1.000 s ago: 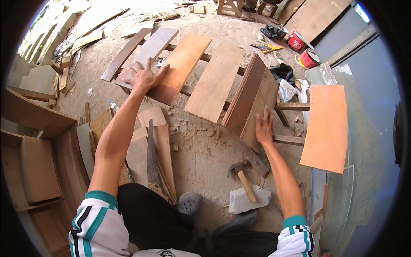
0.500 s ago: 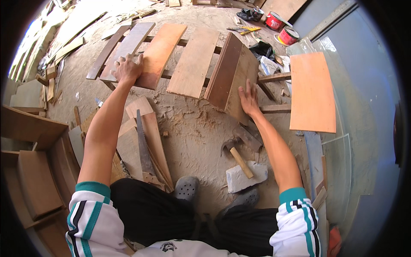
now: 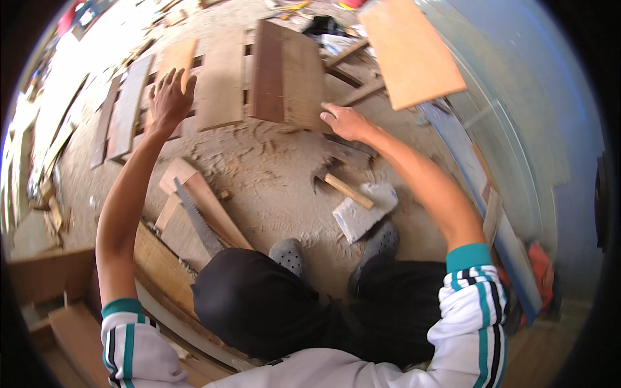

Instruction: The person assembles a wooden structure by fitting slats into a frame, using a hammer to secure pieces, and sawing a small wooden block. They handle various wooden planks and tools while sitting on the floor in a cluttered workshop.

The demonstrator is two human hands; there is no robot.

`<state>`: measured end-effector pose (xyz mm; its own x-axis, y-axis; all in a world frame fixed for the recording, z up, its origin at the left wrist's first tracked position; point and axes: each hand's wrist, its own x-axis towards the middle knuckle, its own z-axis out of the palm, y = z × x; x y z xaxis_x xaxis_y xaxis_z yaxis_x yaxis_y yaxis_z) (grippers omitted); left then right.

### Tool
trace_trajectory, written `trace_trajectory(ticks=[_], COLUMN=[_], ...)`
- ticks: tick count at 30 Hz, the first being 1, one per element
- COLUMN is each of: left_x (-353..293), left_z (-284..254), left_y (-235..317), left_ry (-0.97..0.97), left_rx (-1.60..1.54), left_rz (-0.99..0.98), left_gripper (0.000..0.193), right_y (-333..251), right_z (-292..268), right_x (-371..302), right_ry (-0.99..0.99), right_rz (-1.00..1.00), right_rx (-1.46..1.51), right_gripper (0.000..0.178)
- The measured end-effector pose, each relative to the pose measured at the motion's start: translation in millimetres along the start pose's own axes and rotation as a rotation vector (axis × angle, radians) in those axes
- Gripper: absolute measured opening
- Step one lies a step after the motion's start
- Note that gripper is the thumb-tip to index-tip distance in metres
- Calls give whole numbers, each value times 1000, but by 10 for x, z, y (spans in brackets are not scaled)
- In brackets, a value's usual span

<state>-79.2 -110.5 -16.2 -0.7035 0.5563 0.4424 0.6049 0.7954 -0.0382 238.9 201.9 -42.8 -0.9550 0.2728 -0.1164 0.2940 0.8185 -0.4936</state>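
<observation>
On the dusty grey-brown floor point(image 3: 272, 169), a claw hammer point(image 3: 349, 190) with a pale wooden handle, resting by the handle on a rough white block point(image 3: 363, 213). Further left, a handsaw point(image 3: 196, 218) with a long grey blade, lying over flat light-brown boards point(image 3: 204, 196). Near the top, a crumpled black plastic bag point(image 3: 322, 26). Along the right, clear glass sheets point(image 3: 517, 161) beside a smooth blue wall point(image 3: 543, 58); lower down, a crumpled red-orange item point(image 3: 542, 275), too blurred to identify.
</observation>
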Motion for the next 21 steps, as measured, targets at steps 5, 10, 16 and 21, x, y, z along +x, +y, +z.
trace_trajectory(ticks=[5,10,16,21], left_x=[220,54,-444,-742], left_z=[-528,-671,-983,-909], left_y=[1521,2878,4003,4269], left_ry=[131,72,-411,-601], left_rx=[-387,-582,-924,-827], left_rz=[334,588,722,808], left_gripper=[60,65,46,46], right_y=[381,693,551,689], right_z=[-663,-1457,-2118,-2377], right_x=[-919,-1656,-2524,-2905], right_ry=[-407,-586,-60,7], right_rz=[166,412,611,651], right_rx=[-328,-728,-781,-768], right_gripper=[37,27,37,37])
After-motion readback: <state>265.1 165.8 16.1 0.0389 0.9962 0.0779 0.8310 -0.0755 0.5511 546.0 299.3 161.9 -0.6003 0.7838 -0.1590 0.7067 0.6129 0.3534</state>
